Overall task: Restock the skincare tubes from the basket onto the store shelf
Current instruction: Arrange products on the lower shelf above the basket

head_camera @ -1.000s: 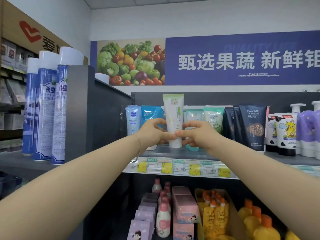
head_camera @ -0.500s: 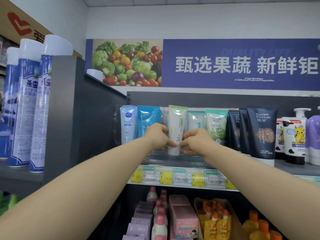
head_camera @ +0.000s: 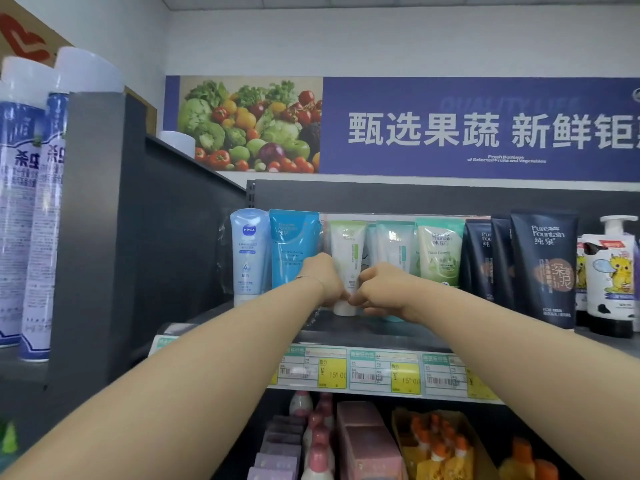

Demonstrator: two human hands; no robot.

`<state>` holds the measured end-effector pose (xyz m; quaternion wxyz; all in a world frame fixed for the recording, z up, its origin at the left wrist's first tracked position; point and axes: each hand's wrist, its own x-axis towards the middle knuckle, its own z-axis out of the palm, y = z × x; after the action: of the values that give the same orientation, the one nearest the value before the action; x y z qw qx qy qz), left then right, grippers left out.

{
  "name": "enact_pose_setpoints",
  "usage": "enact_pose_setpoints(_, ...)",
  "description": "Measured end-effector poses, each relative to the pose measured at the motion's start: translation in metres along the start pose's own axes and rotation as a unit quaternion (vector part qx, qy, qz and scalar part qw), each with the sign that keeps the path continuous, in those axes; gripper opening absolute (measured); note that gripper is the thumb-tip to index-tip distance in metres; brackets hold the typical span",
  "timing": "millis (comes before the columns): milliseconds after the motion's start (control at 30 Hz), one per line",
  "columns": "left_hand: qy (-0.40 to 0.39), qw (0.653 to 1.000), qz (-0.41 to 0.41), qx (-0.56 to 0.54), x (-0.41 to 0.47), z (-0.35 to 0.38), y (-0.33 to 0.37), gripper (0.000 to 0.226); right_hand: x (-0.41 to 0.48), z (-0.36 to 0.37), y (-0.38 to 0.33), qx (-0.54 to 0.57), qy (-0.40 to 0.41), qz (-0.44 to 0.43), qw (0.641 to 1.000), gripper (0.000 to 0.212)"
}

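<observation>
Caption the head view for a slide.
Left hand and right hand hold a white green-topped plastic tube cap-down on the grey shelf.

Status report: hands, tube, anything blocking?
Left hand and right hand both pinch white tube near its cap. Tube upright, cap down on shelf, beside blue tube. Nothing blocks it.

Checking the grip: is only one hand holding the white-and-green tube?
No, the left hand and the right hand both pinch the white-and-green tube near its cap end.
</observation>
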<state>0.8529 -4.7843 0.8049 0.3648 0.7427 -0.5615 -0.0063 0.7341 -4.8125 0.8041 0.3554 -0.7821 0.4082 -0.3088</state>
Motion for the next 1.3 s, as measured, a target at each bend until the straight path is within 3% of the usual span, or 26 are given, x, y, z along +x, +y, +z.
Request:
enact_pose_setpoints(133, 0.014, 0.998, 0.011, 0.057, 0.002, 0.004, 0.003, 0.039, 0.006, 0.003, 0.0, -0.015, -0.013, -0.011, 1.0, 0.012)
enact_pose_setpoints(300, -0.025, 0.998, 0.021, 0.059, -0.003, 0.003, 0.004, 0.043, 0.007, 0.002, 0.001, -0.024, -0.026, -0.004, 0.999, 0.012)
enact_pose_setpoints(467, -0.032, 0.996, 0.024, 0.078, -0.016, -0.001, 0.004, 0.035, -0.005, -0.003, -0.005, -0.083, -0.029, -0.011, 0.996, 0.037)
enact_pose_setpoints(533, -0.027, 0.996, 0.023, 0.077, -0.022, -0.004, 0.005, 0.029, -0.014, -0.005, -0.009, -0.112, -0.019, -0.04, 0.993, 0.036)
enact_pose_setpoints(700, -0.031, 0.995, 0.056, 0.08, -0.043, -0.01, 0.011, 0.033, -0.04, -0.012, -0.01, -0.272, 0.051, -0.168, 0.946, 0.017)
enact_pose_setpoints(867, 0.03, 0.994, 0.106, 0.021, -0.069, -0.017, 0.021, 0.03, -0.069, -0.016, -0.005, -0.375, 0.136, -0.219, 0.89, 0.013)
enact_pose_setpoints(967, 0.058, 0.988, 0.145, -0.001, -0.093, -0.019, 0.02, 0.023, -0.087, -0.02, -0.001, -0.394, 0.177, -0.261, 0.864, 0.017)
enact_pose_setpoints(1133, 0.116, 0.966, 0.222, 0.068, -0.133, -0.023, 0.005, 0.011, -0.122, -0.022, 0.01, -0.399, 0.203, -0.314, 0.837, 0.017)
enact_pose_setpoints(1300, 0.084, 0.948, 0.26, 0.163, -0.178, -0.017, -0.009, 0.011, -0.155, -0.015, 0.03, -0.403, 0.181, -0.325, 0.836, 0.019)
